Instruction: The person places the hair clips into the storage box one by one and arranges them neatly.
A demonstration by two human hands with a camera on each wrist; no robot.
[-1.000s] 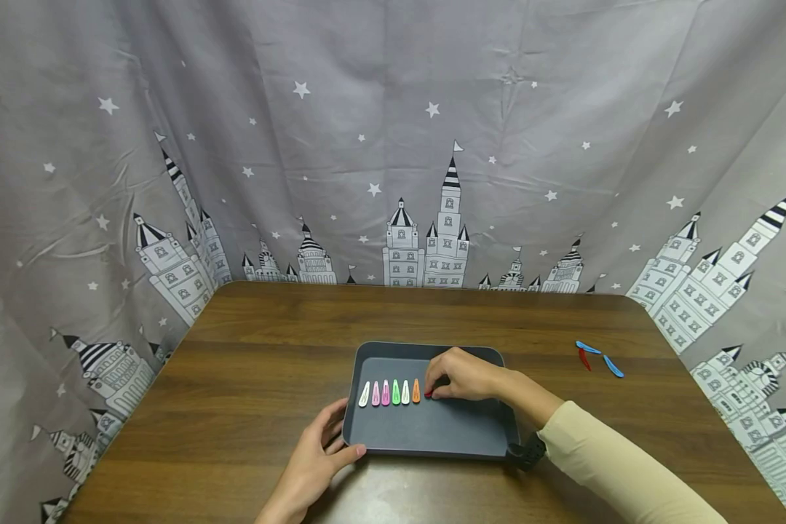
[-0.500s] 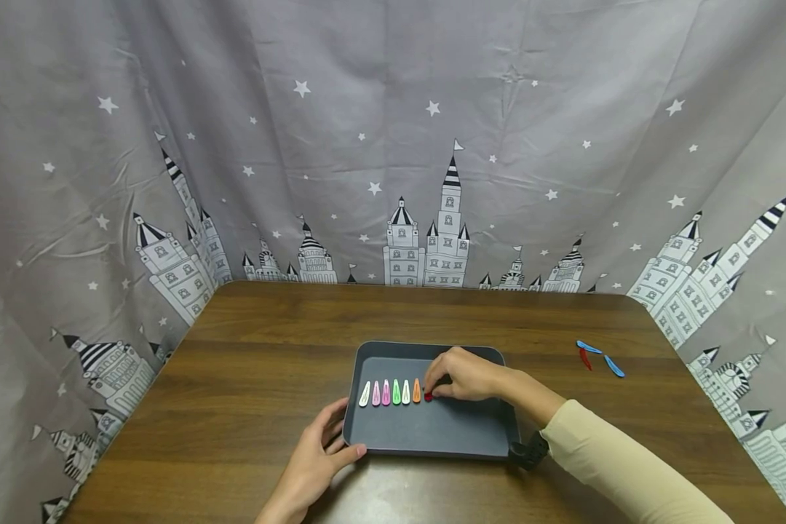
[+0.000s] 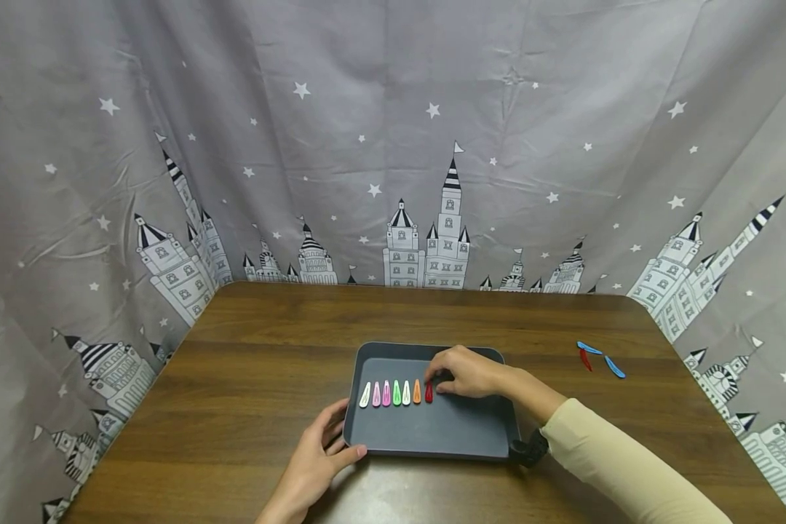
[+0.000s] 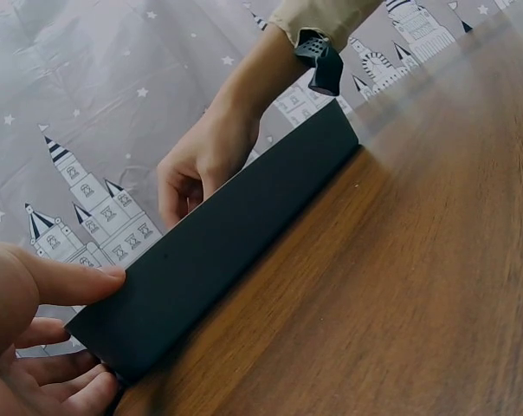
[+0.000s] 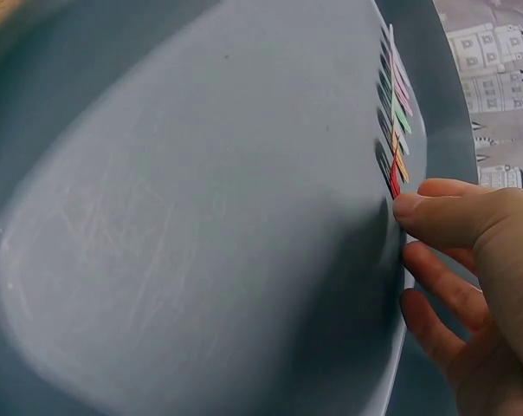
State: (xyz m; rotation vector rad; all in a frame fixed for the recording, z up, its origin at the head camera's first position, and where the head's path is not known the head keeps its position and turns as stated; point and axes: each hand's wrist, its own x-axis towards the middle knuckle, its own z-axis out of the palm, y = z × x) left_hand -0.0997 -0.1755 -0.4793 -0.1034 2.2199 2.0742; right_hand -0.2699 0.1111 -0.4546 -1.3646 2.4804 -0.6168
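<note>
A dark grey tray (image 3: 426, 433) on the table holds an upright row of snap hair clips: white, pink, green, pale and orange (image 3: 417, 391), with a red hair clip (image 3: 429, 393) at the right end. My right hand (image 3: 468, 372) is just right of the red clip, its index fingertip close to the clip's top and the thumb apart from it. In the right wrist view its fingertips (image 5: 407, 205) sit by the red clip's near end; whether they touch is unclear. My left hand (image 3: 314, 447) holds the tray's near left corner, thumb on the rim (image 4: 114, 276).
Two blue hair clips (image 3: 613, 367) and another red hair clip (image 3: 585, 359) lie on the wooden table (image 3: 268, 349) right of the tray. A grey curtain (image 3: 340, 109) printed with castles and stars hangs behind. A black band (image 3: 529, 449) is at the right wrist.
The red clip, mostly covered by my right fingers before, now lies in full view at the row's end. My right thumb has drawn slightly away from it. The left hand stays put.
</note>
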